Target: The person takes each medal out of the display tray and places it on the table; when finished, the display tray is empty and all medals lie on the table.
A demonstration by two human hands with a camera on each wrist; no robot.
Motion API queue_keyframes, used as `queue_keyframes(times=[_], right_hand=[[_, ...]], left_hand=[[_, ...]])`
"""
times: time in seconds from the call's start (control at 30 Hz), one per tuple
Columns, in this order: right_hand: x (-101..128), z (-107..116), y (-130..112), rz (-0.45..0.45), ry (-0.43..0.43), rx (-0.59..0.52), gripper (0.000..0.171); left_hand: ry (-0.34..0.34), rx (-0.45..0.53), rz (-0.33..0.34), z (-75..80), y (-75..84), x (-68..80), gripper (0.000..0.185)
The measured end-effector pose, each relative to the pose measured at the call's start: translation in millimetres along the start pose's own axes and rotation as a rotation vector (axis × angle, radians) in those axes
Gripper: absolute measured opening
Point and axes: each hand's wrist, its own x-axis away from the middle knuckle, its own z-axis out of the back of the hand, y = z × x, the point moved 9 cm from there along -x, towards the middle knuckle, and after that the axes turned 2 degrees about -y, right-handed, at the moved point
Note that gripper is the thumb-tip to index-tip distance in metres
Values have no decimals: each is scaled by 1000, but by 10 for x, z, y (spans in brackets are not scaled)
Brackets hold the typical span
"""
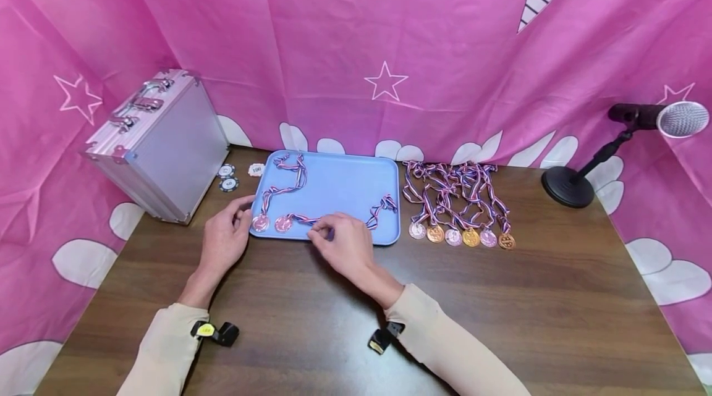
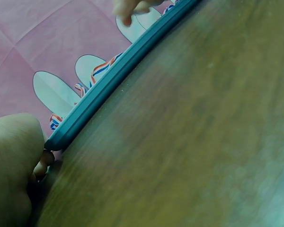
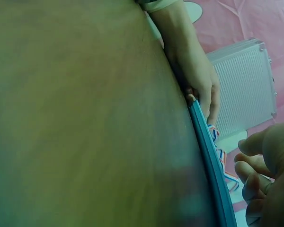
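Note:
A blue tray [image 1: 345, 189] holds two pinkish medals, the left one [image 1: 261, 223] and the right one [image 1: 283, 223], on red, white and blue striped ribbons. The left medal's ribbon [image 1: 285, 189] runs up toward the tray's back corner. The other ribbon [image 1: 380, 210] stretches to the right, partly hidden under my right hand [image 1: 346, 241]. That hand hovers over the tray's front edge with loosely bent fingers, and nothing shows between them in the right wrist view. My left hand [image 1: 227, 232] rests at the tray's left edge, touching it near the front corner with relaxed fingers.
Right of the tray lie several medals [image 1: 453, 237] in a row with tangled ribbons. A silver case [image 1: 167, 143] stands at the left, near poker chips [image 1: 228, 184] and a white plaque [image 1: 256, 170]. A microphone on a stand [image 1: 568, 186] occupies the back right.

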Motion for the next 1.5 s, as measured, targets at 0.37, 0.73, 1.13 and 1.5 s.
queue_keyframes(times=[0.37,0.73,1.13,1.5], right_hand=[[-264,-450,-190,-68,-19,243,29],[-397,-517,-84,-77,50,275,43],[-275,-368,316,-3,-95,113,11],[-122,172,419,-38,-203,129,19]], left_hand=[[9,5,-3,0,0,-1,36],[23,9,-28,26,56,12,34],[27,19,-24,24,53,13,34],[8,7,0,1,12,7,36]])
